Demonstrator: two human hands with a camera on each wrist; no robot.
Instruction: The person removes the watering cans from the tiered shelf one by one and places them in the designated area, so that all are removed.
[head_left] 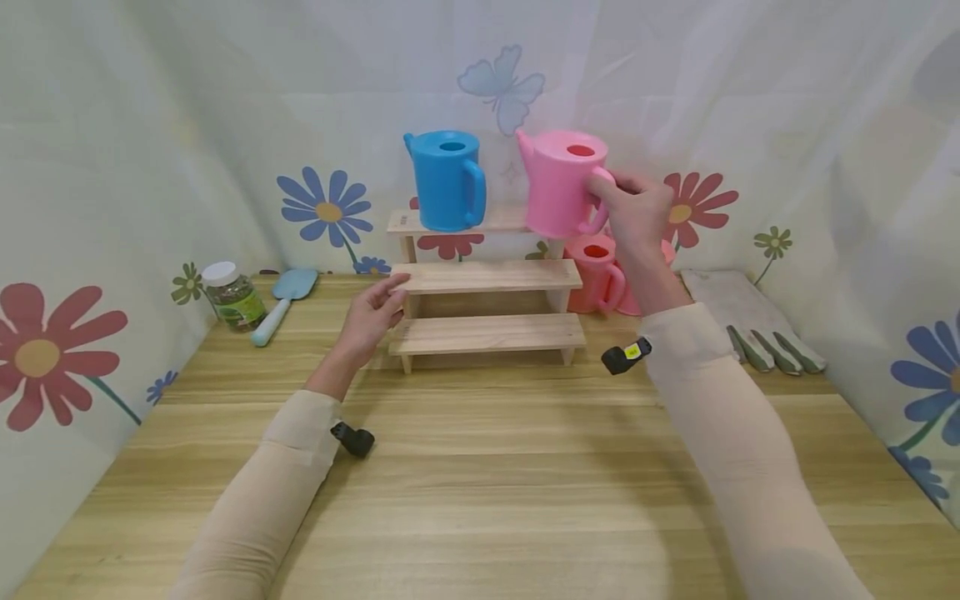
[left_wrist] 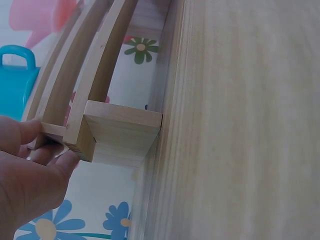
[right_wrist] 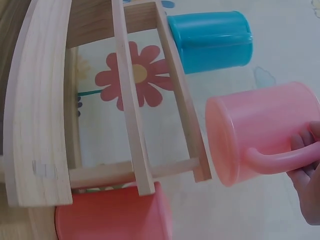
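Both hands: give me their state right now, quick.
Left hand: closed, holding the left end of the wooden rack.
Right hand: closed, holding the pink watering can by its handle.

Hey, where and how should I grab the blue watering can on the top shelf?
Probably by its handle, coming from the right and slightly from the front: the loop juts out that way, while the spout points left. The blue can stands upright, so curling round the loop should suit. Mind the pink can in the right hand.

Apparently four watering cans (head_left: 558, 190), one stepped stand (head_left: 486, 333), one jar (head_left: 237, 300), one shovel (head_left: 295, 284).
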